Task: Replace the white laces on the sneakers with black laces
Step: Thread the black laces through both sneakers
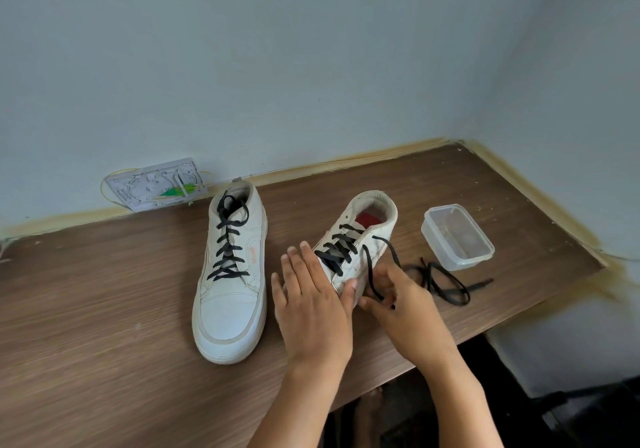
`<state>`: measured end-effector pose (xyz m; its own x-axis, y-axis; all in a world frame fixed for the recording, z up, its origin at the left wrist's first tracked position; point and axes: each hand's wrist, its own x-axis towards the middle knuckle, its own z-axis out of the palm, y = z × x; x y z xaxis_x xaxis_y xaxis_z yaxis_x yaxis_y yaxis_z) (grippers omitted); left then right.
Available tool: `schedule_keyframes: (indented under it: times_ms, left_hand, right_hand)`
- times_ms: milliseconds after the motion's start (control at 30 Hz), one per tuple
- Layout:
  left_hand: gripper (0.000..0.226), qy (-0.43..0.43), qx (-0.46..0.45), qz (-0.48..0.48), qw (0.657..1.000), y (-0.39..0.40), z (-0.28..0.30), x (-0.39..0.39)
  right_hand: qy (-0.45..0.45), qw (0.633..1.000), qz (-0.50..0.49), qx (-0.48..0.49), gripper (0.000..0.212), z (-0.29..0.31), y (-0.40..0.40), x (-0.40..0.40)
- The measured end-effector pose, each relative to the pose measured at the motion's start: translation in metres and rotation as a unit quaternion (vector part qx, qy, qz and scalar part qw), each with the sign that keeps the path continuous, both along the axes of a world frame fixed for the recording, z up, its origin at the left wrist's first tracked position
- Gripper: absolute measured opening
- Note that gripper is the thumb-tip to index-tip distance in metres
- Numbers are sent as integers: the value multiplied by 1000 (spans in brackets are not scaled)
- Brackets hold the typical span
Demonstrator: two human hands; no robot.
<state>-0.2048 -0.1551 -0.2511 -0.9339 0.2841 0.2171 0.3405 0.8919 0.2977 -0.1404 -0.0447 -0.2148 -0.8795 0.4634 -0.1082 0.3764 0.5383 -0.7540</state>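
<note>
A white sneaker (230, 274), fully laced in black, stands well left of the hands. The left hand (311, 305), fingers straight, presses the toe of the second sneaker (360, 240), which is half laced. Just right, the right hand (398, 295) pinches the black lace (372, 274) near its tip. Best to steady the shoe firmly and keep the lace flat before feeding the next eyelet.

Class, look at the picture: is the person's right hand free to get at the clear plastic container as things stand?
Probably not at once: the right hand pinches the black lace. The container stands open on the table beyond it, with only loose lace between.
</note>
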Motion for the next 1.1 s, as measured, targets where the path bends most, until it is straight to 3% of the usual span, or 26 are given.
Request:
schedule_keyframes:
  times_ms: [67, 133, 233, 300, 367, 400, 433, 600, 767, 933, 967, 1033, 1100]
  left_hand:
    - [79, -3, 17, -4, 1000, -1, 2, 1]
    - [73, 6, 61, -20, 998, -3, 11, 0]
    - [49, 21, 225, -101, 969, -5, 34, 1]
    - [37, -73, 344, -178, 919, -7, 52, 5]
    - [35, -271, 430, -251, 824, -7, 65, 14]
    - [34, -349, 442, -269, 782, -6, 67, 17]
    - [32, -390, 433, -279, 763, -6, 66, 18]
    - [20, -443, 372, -273, 768, -9, 66, 8]
    - [20, -435, 501, -215, 716, -19, 78, -9]
    - [28, -315, 605, -121, 721, -42, 78, -35]
    - [29, -283, 595, -109, 744, -46, 78, -39]
    - [33, -204, 502, -116, 832, -51, 74, -44]
    - [36, -141, 381, -132, 904, -55, 66, -46]
  right_hand:
    - [1, 999, 14, -32, 9, 10, 3, 3]
    - [55, 989, 44, -127, 4, 25, 4, 6]
    - [190, 948, 24, -256, 15, 47, 5, 6]
    - [256, 915, -17, -310, 18, 54, 6, 6]
    - [286, 899, -57, -325, 19, 54, 8, 6]
    - [296, 893, -77, -331, 19, 52, 8, 6]
    - [303, 886, -98, -338, 19, 51, 10, 7]
    - [315, 853, -161, -385, 13, 48, 18, 9]
    - [335, 813, -221, -422, 12, 36, 24, 5]
    - [337, 793, -313, -399, 10, 20, 34, 4]
    - [330, 801, -324, -381, 9, 18, 36, 4]
    - [305, 836, -333, -312, 8, 13, 38, 4]
    - [249, 894, -338, -154, 7, 11, 36, 4]
